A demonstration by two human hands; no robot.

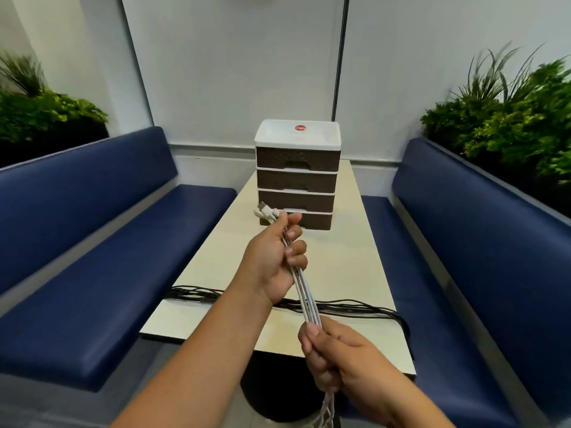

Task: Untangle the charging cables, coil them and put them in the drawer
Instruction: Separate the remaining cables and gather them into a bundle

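head view: left grip [276,259] and right grip [335,355] both curled round white cables [304,290], lower ends blurred below.

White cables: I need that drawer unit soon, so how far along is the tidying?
Early. The white cables look straightened, pulled taut between left hand and right hand, not coiled. The black cables lie across the table. The drawer unit has every drawer closed.
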